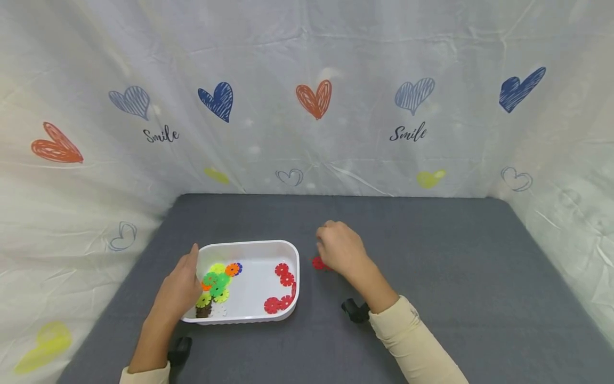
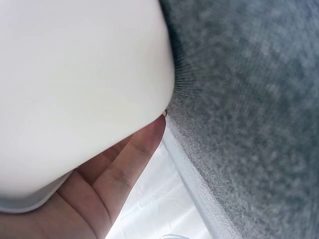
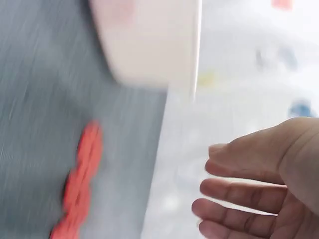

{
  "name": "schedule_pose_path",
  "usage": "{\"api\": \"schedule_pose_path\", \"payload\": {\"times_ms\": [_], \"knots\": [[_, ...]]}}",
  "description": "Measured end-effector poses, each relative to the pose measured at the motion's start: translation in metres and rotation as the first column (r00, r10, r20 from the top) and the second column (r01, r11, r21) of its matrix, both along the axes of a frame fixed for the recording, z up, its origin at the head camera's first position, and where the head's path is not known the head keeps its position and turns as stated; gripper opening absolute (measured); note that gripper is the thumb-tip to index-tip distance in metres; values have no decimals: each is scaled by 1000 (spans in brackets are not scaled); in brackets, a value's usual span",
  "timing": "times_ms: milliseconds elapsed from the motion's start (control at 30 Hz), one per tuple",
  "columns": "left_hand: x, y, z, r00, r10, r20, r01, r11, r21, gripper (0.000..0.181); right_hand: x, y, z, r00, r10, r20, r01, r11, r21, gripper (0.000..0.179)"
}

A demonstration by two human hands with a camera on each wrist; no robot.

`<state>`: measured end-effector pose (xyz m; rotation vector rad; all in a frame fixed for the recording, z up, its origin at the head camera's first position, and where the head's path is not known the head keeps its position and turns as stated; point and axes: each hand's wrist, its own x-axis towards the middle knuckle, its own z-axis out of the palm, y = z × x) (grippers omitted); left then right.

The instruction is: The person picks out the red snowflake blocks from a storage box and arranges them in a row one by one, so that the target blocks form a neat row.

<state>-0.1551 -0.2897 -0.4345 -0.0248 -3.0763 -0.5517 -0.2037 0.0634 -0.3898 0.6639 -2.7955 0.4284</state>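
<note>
A white plastic tray point(image 1: 249, 317) stands left of centre on the table. My left hand point(image 1: 177, 290) grips its left end, with fingers point(image 2: 132, 159) along the outside wall in the left wrist view. Inside lie green notched discs point(image 1: 218, 282), an orange disc point(image 1: 232, 270), brown discs point(image 1: 203, 311) and red notched discs point(image 1: 272, 305). Right of the tray, my right hand point(image 1: 342, 248) hovers above red notched discs point(image 1: 318, 263) on the table. These red discs point(image 3: 77, 194) look joined in a row in the right wrist view. Nothing shows between the right fingers, which are loosely bent.
The grey cloth-covered table point(image 1: 455, 277) extends widely to the right. A pale curtain point(image 1: 360, 58) printed with hearts hangs behind and beside it. Dark wrist-camera mounts point(image 1: 356, 310) sit under both forearms.
</note>
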Motion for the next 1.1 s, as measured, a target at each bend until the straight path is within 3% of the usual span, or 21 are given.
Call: {"api": "schedule_pose_path", "payload": {"times_ms": [133,267,467,567,667,833,933,1100], "knots": [[1,0,1,1000,-4,0,4,1000,9,68,10,-41,5,989,124,-84,-117,990,81,11],[0,0,1,1000,-3,-5,3,1000,16,70,18,-77,2,976,205,-71,-187,960,208,14],[0,1,1,1000,-13,-10,13,1000,18,70,24,-109,-20,985,154,79,-173,903,393,13],[1,0,2,1000,-14,-19,14,1000,13,70,24,-115,-31,986,136,97,-166,873,458,17],[1,0,2,1000,-18,-24,19,1000,8,71,21,-117,-37,988,133,77,-154,869,471,13],[0,0,2,999,-23,-24,24,1000,7,71,13,-114,-40,985,154,76,-171,902,397,5],[1,0,2,999,-20,-25,21,1000,4,71,11,-113,-39,977,182,111,-210,908,362,9],[2,0,1,1000,-17,-23,17,1000,1,71,11,-113,-36,961,177,215,-247,896,369,23]]}}
